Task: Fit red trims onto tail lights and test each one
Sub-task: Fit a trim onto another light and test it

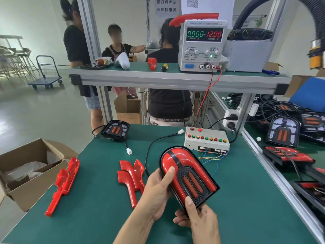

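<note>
Both the left hand (158,189) and right hand (198,221) grip the tail light (188,175), thumbs pressing its red trim (168,162); uneven pressure could leave one edge unseated, or tug its loose cable (149,152).

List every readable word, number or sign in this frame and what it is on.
"0.000", "CURRENT A": power supply display, green.
"12.00", "VOLTAGE V": same display, red.
"尾灯后壳与 装饰框组装": paper sign behind.
QR code: no text.
Knob labels and the brand line on the supply: too small to read.
Button box: no legible labels.
</note>
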Demonstrator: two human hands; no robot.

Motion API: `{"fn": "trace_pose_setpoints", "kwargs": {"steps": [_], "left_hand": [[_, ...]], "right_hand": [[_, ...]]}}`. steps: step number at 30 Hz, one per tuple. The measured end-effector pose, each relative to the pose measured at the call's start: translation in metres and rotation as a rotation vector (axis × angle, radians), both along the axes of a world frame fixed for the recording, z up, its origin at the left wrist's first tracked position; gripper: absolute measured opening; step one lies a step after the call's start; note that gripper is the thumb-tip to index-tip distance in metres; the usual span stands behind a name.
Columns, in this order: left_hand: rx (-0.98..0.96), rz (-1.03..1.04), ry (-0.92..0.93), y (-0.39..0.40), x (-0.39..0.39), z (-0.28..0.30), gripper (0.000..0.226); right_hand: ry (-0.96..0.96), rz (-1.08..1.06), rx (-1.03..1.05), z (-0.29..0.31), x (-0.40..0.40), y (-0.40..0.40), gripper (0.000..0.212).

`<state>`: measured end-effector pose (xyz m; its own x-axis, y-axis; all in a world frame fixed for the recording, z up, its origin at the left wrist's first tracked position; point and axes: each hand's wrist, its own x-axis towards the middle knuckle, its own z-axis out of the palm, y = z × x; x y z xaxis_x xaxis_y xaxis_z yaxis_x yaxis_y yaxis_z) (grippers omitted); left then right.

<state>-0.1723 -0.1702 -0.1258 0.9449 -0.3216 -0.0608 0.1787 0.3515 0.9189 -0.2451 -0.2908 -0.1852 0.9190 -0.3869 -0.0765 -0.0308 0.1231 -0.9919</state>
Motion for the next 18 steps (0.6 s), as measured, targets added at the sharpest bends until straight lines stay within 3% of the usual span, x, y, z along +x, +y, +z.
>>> {"fn": "trace_pose_setpoints", "kwargs": {"steps": [9,11,13,16,18], "left_hand": [[-0.042,-0.015,0.012,-0.005,-0.006,-0.003,0.05],[0.054,-0.052,-0.026,-0.006,-0.012,-0.009,0.055],[0.103,-0.033,-0.048,-0.007,-0.016,-0.015,0.06],[0.013,-0.065,-0.014,0.003,-0.014,-0.019,0.057],[0.01,-0.128,-0.011,0.009,-0.014,-0.02,0.054]], "right_hand": [[0.027,-0.02,-0.038,0.006,-0.002,0.0,0.061],[0.028,-0.042,-0.077,0.01,-0.004,0.004,0.063],[0.059,-0.019,-0.087,0.019,-0.009,0.004,0.075],[0.087,0.025,0.003,0.033,-0.024,-0.009,0.104],[0.063,-0.095,0.044,0.039,-0.033,-0.031,0.097]]}}
